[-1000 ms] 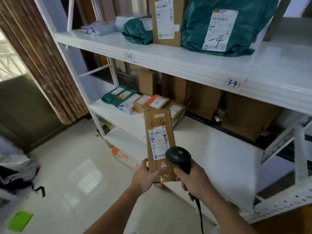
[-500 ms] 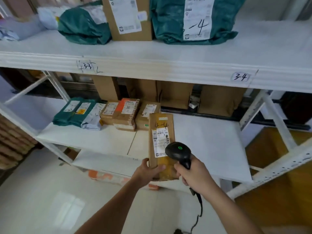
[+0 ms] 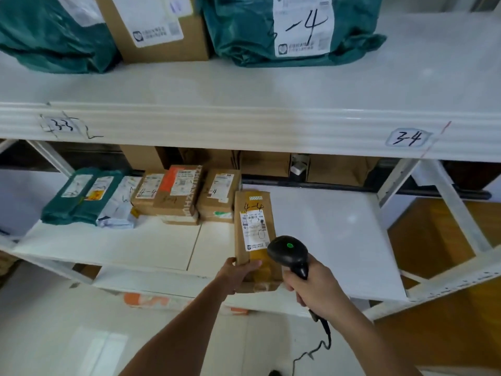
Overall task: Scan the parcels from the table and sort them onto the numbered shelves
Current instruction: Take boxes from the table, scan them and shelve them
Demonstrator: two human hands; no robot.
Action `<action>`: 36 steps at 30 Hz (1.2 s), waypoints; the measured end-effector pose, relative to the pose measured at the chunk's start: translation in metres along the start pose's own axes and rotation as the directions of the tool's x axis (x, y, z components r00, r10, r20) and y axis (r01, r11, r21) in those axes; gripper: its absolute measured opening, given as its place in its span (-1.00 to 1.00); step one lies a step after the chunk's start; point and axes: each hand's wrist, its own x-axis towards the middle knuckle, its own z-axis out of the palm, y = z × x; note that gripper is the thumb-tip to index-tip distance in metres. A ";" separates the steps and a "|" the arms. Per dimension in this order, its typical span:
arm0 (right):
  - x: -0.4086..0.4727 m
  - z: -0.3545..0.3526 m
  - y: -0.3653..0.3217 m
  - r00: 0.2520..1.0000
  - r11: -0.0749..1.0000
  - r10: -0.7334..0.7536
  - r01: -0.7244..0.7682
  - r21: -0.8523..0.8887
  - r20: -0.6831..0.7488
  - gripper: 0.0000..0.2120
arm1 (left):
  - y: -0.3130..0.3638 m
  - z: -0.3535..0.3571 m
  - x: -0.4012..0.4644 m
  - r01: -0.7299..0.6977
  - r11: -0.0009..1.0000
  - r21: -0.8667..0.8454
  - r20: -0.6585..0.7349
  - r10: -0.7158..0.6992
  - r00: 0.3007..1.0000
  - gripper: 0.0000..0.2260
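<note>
My left hand (image 3: pixel 237 272) grips the near end of a flat brown parcel (image 3: pixel 254 213) marked "4-4" with a white label, held over the front of the lower white shelf (image 3: pixel 325 240). My right hand (image 3: pixel 311 287) holds a black barcode scanner (image 3: pixel 288 252) with a green light, its head just over the parcel's lower right part. Several brown boxes (image 3: pixel 187 194), some marked "4-4", lie on the lower shelf to the left. The upper shelf (image 3: pixel 244 126) carries tags "3-3" (image 3: pixel 62 125) and "3-4" (image 3: pixel 408 138).
Green and white soft bags (image 3: pixel 84 196) lie at the lower shelf's left end. On the upper shelf sit green bags (image 3: pixel 244 31) and a brown box (image 3: pixel 160 28). The scanner cable (image 3: pixel 320 346) hangs toward the white tiled floor. A white upright (image 3: pixel 458 210) stands at right.
The view has swung right and closer to the shelves. The parcel and scanner have moved forward over the lower shelf, beside the "4-4" boxes. Both grips are unchanged.
</note>
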 end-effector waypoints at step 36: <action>0.003 0.013 -0.007 0.945 0.977 0.176 -0.132 0.169 -0.277 -0.91 | 0.079 -0.006 0.070 0.071 0.971 -0.229 -0.259 -0.131 0.957 -0.41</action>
